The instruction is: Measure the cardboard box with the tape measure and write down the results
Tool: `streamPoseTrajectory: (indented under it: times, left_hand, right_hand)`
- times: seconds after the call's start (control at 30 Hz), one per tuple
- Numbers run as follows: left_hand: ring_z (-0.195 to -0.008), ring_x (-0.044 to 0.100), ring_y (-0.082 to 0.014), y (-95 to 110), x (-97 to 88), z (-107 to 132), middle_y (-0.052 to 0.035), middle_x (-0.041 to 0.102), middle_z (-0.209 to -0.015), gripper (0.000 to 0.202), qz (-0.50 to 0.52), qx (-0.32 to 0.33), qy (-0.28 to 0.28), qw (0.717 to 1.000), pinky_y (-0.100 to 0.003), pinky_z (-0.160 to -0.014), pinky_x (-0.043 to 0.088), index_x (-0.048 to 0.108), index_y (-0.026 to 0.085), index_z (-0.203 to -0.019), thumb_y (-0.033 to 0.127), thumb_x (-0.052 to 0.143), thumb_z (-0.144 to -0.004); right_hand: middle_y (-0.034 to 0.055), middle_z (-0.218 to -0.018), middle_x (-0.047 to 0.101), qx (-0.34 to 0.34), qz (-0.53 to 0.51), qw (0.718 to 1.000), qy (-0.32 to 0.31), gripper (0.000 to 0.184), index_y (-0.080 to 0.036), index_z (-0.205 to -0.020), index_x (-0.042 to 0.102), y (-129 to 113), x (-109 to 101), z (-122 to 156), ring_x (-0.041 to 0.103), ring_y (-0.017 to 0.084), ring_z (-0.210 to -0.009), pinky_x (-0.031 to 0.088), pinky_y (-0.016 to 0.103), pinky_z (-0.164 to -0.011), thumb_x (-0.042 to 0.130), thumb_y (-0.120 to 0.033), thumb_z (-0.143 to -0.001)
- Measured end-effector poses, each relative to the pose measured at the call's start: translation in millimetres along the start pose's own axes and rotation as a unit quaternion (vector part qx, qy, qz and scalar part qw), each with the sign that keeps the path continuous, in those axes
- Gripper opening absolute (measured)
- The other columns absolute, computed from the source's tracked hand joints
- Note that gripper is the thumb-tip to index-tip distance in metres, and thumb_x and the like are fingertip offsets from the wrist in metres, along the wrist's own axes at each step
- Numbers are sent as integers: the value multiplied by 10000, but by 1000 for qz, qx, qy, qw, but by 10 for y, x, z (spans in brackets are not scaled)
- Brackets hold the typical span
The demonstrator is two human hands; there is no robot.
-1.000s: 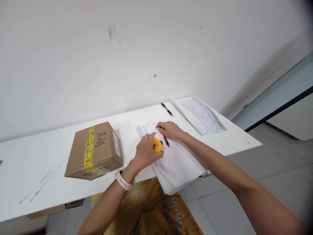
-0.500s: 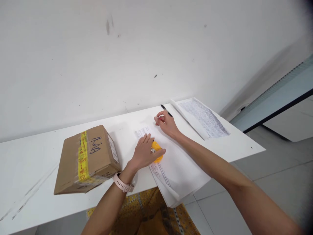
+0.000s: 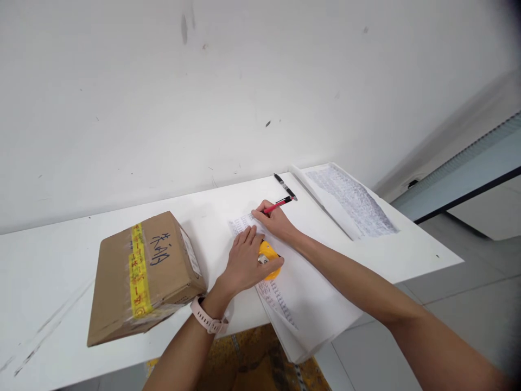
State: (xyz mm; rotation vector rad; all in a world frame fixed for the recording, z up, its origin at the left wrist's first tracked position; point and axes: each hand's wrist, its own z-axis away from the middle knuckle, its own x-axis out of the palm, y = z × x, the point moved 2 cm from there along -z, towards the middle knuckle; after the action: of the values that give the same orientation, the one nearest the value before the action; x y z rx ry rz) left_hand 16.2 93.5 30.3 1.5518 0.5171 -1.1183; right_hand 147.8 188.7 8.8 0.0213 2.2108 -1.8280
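Red pen point(image 3: 278, 206) sits pinched between the fingertips of the right hand point(image 3: 277, 221), its tip end down at the written columns near the upper edge of the white papers point(image 3: 321, 304), its back end tilted up toward the black pen point(image 3: 285, 186) on the counter point(image 3: 415, 252). Of the two hands, the left hand point(image 3: 243, 262) lies flat on the papers, fingers extended, thumb spread across the yellow tape measure point(image 3: 267, 252). Left of it stands a taped cardboard box point(image 3: 116, 271).
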Motion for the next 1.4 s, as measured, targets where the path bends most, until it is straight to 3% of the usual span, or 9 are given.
streamPoseTrajectory:
  times: [0.13, 0.33, 0.83, 1.4]
  left_hand:
    - [-1506, 207, -338, 6, 3, -4, -185, 310, -1603, 706, -2, -4, -3, 1000, -528, -1202, 207, 510, 147, -1360, 649, 546, -866]
    - [-1500, 226, -336, 19, -1, -13, -194, 356, -1581, 693, -6, -9, -2, 1000, -527, -1195, 215, 508, 141, -1362, 621, 559, -864]
    - [-1499, 220, -349, 14, 6, -7, -216, 312, -1595, 771, -10, -9, -10, 1000, -531, -1203, 179, 496, 96, -1404, 645, 535, -864]
    - [-1494, 237, -346, 10, 22, -13, -201, 328, -1591, 736, -18, -7, -3, 1000, -539, -1197, 200, 508, 120, -1386, 636, 553, -862]
  right_hand:
    - [-63, -649, 456, 11, 1, 1000, 2, 227, -231, -812, 478, 44, 3, -24, 417, 126, -581, 344, 274, -563, 616, -411, -816]
    - [-59, -604, 358, 2, 54, 998, 34, 310, -232, -646, 365, 35, -6, -14, 348, 124, -588, 300, 283, -562, 612, -342, -797]
    - [-58, -623, 363, 10, 62, 998, 21, 301, -230, -646, 365, -2, 18, -1, 339, 118, -583, 293, 284, -564, 602, -330, -801]
    - [-60, -603, 357, -4, 70, 997, 31, 273, -233, -634, 354, 59, 25, -26, 336, 121, -587, 283, 280, -563, 590, -263, -767]
